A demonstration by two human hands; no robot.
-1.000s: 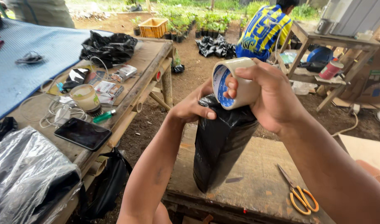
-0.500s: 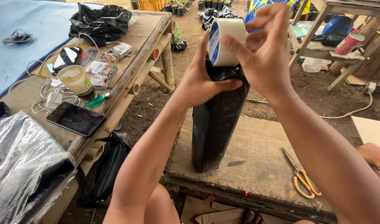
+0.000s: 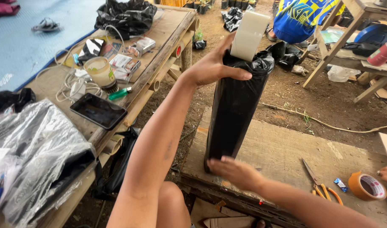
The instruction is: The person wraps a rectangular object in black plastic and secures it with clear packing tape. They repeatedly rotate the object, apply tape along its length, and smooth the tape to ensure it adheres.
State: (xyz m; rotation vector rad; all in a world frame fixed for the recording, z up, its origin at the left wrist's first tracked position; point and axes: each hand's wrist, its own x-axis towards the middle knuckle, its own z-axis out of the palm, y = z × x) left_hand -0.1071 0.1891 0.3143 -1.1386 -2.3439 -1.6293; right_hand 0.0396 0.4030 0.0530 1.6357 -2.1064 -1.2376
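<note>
Black bag (image 3: 233,114) stands upright on wooden board (image 3: 286,152) outdoors over dirt.

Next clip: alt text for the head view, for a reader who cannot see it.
A person's left hand grips the top of a tall upright black plastic-wrapped bag with a roll of tape resting on top, while the right hand steadies its base on a wooden board. Scissors lie to the right.
</note>
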